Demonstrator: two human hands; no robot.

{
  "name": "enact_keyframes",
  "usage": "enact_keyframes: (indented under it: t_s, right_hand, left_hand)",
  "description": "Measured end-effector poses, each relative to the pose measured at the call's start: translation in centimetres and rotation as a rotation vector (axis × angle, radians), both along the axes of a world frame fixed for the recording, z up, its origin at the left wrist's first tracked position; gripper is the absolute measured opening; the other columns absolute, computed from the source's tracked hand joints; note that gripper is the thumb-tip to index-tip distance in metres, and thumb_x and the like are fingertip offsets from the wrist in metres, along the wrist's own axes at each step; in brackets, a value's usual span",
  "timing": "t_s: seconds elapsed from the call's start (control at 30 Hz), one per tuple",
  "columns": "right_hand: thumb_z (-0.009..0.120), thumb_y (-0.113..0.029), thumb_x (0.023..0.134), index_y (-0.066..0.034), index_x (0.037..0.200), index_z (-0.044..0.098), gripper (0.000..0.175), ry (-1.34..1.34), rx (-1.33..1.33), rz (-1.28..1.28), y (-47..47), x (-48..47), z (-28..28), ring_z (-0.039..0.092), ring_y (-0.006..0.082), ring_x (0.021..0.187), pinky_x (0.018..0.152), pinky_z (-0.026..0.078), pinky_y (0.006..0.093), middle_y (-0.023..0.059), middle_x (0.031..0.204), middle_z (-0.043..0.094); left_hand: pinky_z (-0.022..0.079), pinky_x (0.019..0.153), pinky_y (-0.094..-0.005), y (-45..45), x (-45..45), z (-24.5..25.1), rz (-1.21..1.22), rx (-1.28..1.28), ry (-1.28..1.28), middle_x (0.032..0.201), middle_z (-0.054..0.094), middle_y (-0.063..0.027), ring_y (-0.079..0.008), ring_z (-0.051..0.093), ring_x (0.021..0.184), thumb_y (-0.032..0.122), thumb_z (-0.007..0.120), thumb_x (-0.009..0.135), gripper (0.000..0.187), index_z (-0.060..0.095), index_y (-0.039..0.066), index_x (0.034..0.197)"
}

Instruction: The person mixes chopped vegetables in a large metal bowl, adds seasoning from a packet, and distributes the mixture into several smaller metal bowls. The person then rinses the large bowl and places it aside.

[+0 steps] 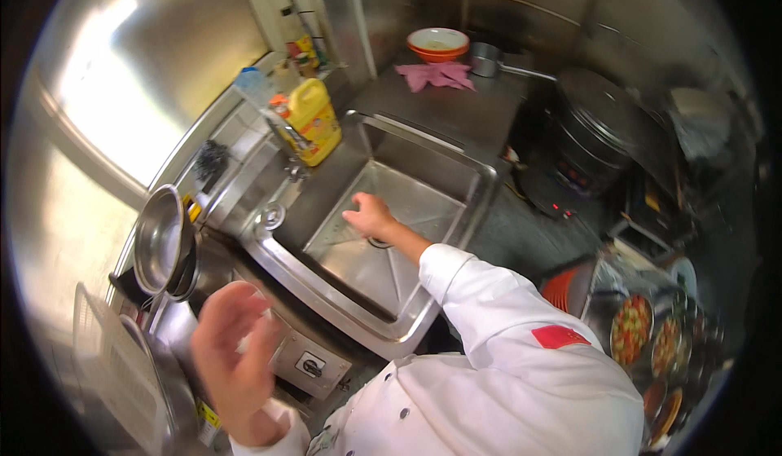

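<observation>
My right hand (371,217) reaches out over a stainless steel sink (421,211). A gap shows between its thumb and fingers, and I see nothing held in it. The sink's basin shows wet-looking metal, with the drain (380,243) partly hidden under my wrist. My left hand (235,358) is raised at the lower left, close to the camera and blurred. Its fingers curl inward, and small white patches show among them; I cannot tell what they are. A steel box with a rotary knob (313,365) sits below and to the right of that hand.
A yellow jug (314,123) stands by the tap (293,135). Behind the sink are a pink cloth (435,76), an orange-and-white bowl (437,43) and a saucepan (486,60). At right are a large lidded pot (589,132) and chopped vegetables (632,330). Metal bowls (162,239) hang left.
</observation>
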State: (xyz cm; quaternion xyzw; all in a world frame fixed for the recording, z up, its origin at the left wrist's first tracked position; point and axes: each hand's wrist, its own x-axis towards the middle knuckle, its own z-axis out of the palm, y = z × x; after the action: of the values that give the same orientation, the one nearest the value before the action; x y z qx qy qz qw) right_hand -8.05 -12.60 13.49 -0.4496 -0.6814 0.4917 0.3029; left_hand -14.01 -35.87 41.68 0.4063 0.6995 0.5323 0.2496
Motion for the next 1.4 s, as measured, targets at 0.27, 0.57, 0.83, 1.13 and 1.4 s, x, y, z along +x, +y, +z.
enact_keyframes:
  t_s: [0.27, 0.57, 0.83, 1.13, 1.4]
  right_hand:
    - [0.062, -0.015, 0.072, 0.0044, 0.101, 0.057, 0.036, -0.005, 0.121, -0.195, -13.5, 12.3, 2.7, 0.061, 0.0407, 0.078, 0.071, 0.051, 0.0431, 0.0246, 0.085, 0.062]
    - [0.058, -0.011, 0.085, 0.0068, 0.107, 0.053, 0.029, 0.480, -0.600, -0.385, -35.1, 33.4, 8.7, 0.065, 0.0167, 0.067, 0.054, 0.052, 0.0300, 0.0123, 0.076, 0.065]
    - [0.054, -0.022, 0.091, 0.0035, 0.121, 0.042, 0.041, 0.926, -0.956, -1.135, -52.0, 54.8, 7.8, 0.066, 0.0354, 0.081, 0.063, 0.057, 0.0431, 0.0232, 0.104, 0.058]
    - [0.048, -0.013, 0.086, 0.0118, 0.125, 0.034, 0.048, 1.000, -0.812, -1.141, -49.8, 62.4, 5.0, 0.066, 0.0404, 0.080, 0.064, 0.057, 0.0497, 0.0302, 0.104, 0.058]
    - [0.052, -0.005, 0.085, 0.0038, 0.122, 0.047, 0.039, 0.968, -0.701, -1.461, -48.3, 60.3, 5.6, 0.065, 0.0267, 0.073, 0.050, 0.057, 0.0357, 0.0190, 0.103, 0.060]
  left_hand:
    - [0.046, 0.069, -0.0208, 5.3, 11.4, -5.4, -0.694, 0.001, -0.115, 0.085, 0.060, -0.0051, -0.0088, 0.057, 0.075, -0.002, 0.057, 0.084, 0.024, 0.055, -0.005, 0.107]
    - [0.050, 0.064, -0.0248, 3.1, 25.5, -10.4, -1.114, -0.286, -0.196, 0.079, 0.064, -0.0078, -0.0138, 0.061, 0.070, 0.004, 0.056, 0.085, 0.011, 0.063, -0.003, 0.090]
    - [0.052, 0.070, -0.0308, -2.9, 43.3, -19.2, -1.366, -0.800, -0.160, 0.087, 0.065, -0.0086, -0.0181, 0.061, 0.082, 0.015, 0.059, 0.086, 0.018, 0.065, -0.001, 0.090]
    - [0.053, 0.059, -0.0320, -4.5, 55.8, -22.5, -1.370, -0.942, -0.078, 0.080, 0.060, -0.0088, -0.0191, 0.061, 0.070, 0.009, 0.061, 0.082, 0.012, 0.060, -0.002, 0.079]
    - [0.045, 0.053, -0.0257, -6.1, 56.8, -22.2, -1.384, -0.711, -0.201, 0.077, 0.064, -0.0089, -0.0126, 0.058, 0.063, -0.006, 0.052, 0.076, 0.015, 0.064, -0.008, 0.085]
